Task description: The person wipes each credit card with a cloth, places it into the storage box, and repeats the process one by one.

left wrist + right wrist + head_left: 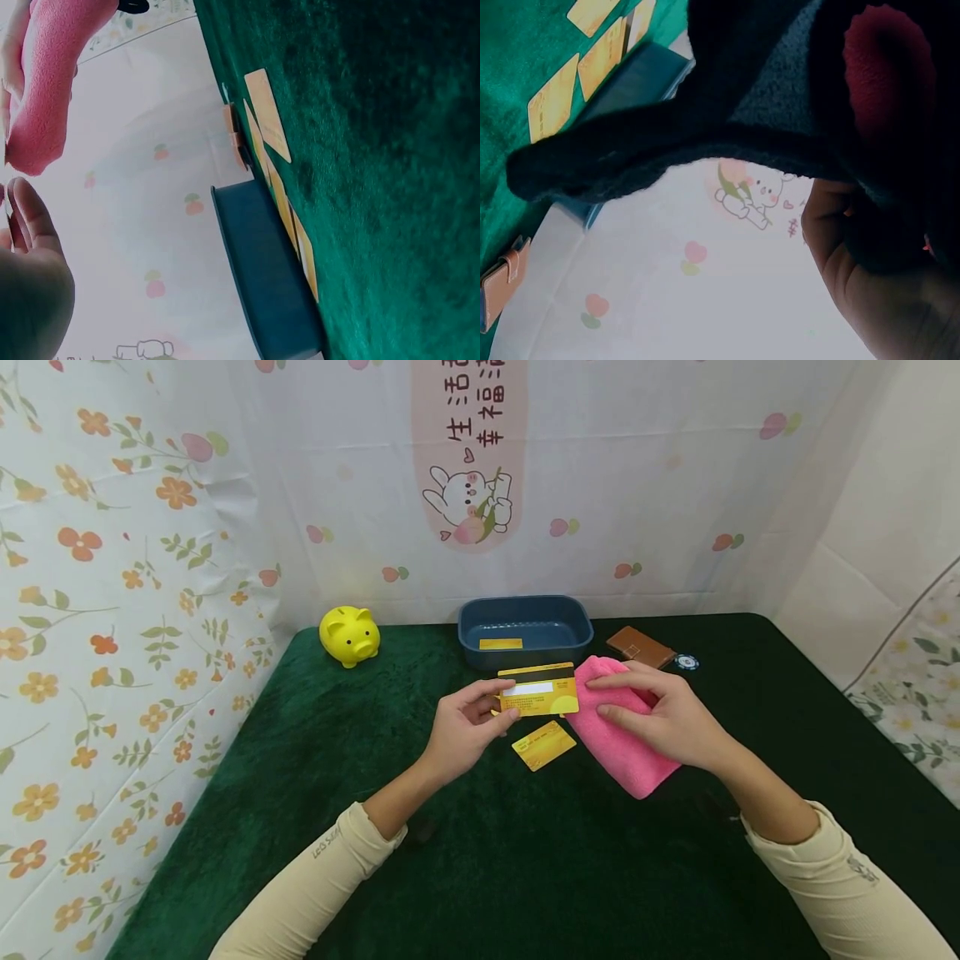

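My left hand [468,727] pinches a gold bank card [538,703] at its left edge, with the black stripe and white signature strip facing me. A pink cloth [626,760] is gripped between the thumb and fingers of my right hand [663,714]; its upper edge is right at the card's right end. Below the held card, another gold card [544,746] lies on the dark green table. Several more cards [262,142] lie in front of the blue basin [259,262] in the left wrist view, mostly hidden behind the held card in the head view.
At the back stands the blue basin, with a gold card [501,644] inside it. A yellow piggy bank [349,635] sits at the back left. To the basin's right lie a brown wallet [641,648] and a poker chip [687,662]. A patterned curtain [337,485] hangs behind the table.
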{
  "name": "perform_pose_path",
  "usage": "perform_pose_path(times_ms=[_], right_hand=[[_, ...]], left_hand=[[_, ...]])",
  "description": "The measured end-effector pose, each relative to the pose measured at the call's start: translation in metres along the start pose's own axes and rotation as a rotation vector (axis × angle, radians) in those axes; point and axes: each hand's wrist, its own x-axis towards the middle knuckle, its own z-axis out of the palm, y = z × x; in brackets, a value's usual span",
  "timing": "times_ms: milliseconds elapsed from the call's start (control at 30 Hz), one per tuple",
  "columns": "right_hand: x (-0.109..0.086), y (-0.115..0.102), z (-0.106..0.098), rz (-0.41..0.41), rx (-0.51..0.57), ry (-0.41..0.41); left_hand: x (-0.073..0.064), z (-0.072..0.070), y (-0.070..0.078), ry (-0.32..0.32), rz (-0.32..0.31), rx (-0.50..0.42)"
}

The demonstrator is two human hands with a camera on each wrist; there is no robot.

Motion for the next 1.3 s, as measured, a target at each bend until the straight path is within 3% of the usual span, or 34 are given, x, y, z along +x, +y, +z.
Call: perform_pose_path(times_ms=[233,333,567,667,867,1133,1300], right_hand=[[0.0001,-0.0034,-0.0005,0.005,0.006,-0.001],[0.0,-0.0026,-0.0002,0.012,0.011,-0.007],[-0.0009,-0.0011,0.0008,0.024,0.014,-0.013],[-0.0012,-0.0009,0.001,0.031,0.014,-0.015],[-0.0015,-0.001,0.0013,0.039,0.022,-0.021],[-0.0014,-0.001,-0.0002,0.048,0.001,-0.016],[-0.0007,0.0009,-0.0032,0.073,-0.011,-0.021]], left_hand=[[0.0002,-0.0053,0.0016,-0.053,0.03,0.02],[0.0002,-0.006,0.0007,-0.019,0.039,0.066],[0.0017,-0.0037,0.0002,0.131,0.053,0.216],[0.002,-0.0038,0.0001,0.134,0.026,0.18],[0.0022,-0.003,0.0012,0.081,-0.051,0.091],[0.0027,-0.0062,0.0016,0.091,-0.054,0.111],[0.0017,-0.0086,0.0011,0.061,-0.059,0.065]])
